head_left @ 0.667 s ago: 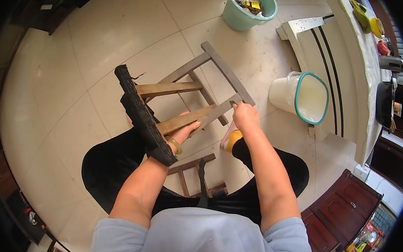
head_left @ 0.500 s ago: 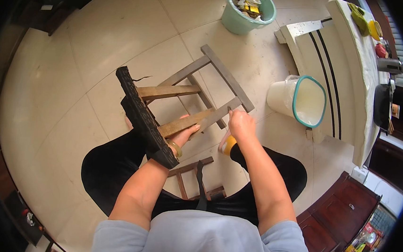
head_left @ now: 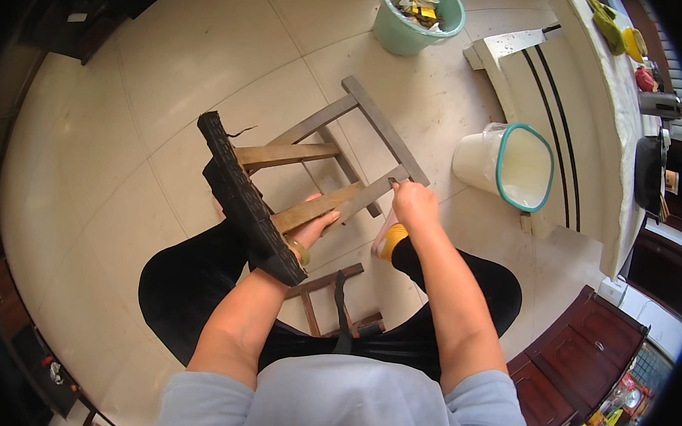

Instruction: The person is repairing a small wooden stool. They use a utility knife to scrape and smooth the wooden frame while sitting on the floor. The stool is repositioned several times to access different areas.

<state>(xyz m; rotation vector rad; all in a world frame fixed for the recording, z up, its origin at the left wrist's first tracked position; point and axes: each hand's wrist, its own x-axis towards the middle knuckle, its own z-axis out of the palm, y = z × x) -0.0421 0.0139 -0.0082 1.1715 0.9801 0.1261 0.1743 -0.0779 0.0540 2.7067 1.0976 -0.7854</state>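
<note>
A wooden folding stool [head_left: 281, 157] lies tipped over in front of me, its black woven seat [head_left: 232, 172] at the left and its legs pointing to the far right. My left hand [head_left: 313, 230] reaches under the seat and is closed round the nearer leg, a bracelet on its wrist. That leg is brown near the seat and greyish towards its end. My right hand [head_left: 415, 206] is closed in a pinch against the leg's grey end. A small dark thing shows at its fingertips; its kind is too small to tell.
A green bucket [head_left: 419, 39] with rubbish stands far ahead. To the right is a white bin [head_left: 477, 160] with a teal rim, beside a white table [head_left: 587, 136]. A small wooden frame [head_left: 309, 311] sits beneath me, between my legs. A dark red cabinet [head_left: 578, 352] stands at the lower right.
My right hand has shifted slightly along the leg's end, and the small dark thing at its fingertips shows more. The stool and my left hand have hardly moved.
</note>
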